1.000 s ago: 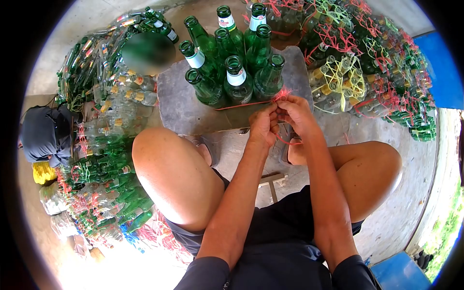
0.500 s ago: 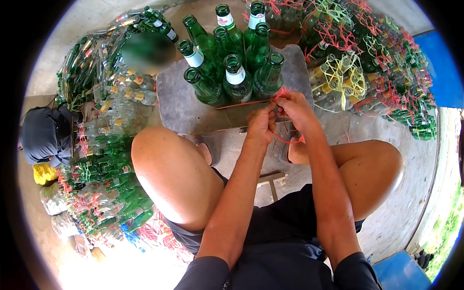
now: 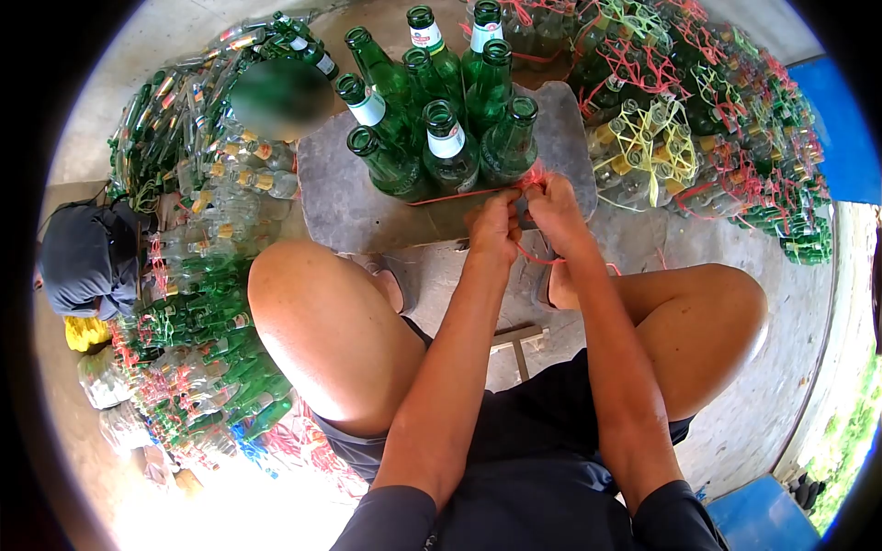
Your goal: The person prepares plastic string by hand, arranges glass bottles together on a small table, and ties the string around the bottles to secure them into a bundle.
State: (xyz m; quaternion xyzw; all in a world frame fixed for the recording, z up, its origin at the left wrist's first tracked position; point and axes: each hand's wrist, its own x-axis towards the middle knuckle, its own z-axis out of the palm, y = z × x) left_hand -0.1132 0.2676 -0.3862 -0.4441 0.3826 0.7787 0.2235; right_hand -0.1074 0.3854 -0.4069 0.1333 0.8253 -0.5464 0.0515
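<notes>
9 green glass bottles (image 3: 446,143) stand upright and close together, roughly 3 rows of 3, on a low gray stone bench (image 3: 335,197). Their mouths are uncapped, and 4 of them show white neck labels. Red string (image 3: 533,175) runs tight across the front of the group near the bases and bunches into a fuzzy tangle at the front right bottle. The right hand (image 3: 557,209) is at that tangle, its fingers pinched on the string. The left hand (image 3: 495,223) is just beside it, fingers curled closed around the string, knuckles near the bench's front edge. A loose tail of string droops below the hands, passes under the right forearm and shows again on its far side.

Closer to the viewer, the person's bare knees spread to either side, and a small wooden frame (image 3: 519,344) sits on the concrete floor (image 3: 450,303) between them. Off to the left, green and clear bottles lie in a long curved pile (image 3: 197,188), with a black bag (image 3: 89,253) beyond it. To the right are bundles of bottles (image 3: 643,161) netted in red and yellow string, then a blue panel (image 3: 841,129).
</notes>
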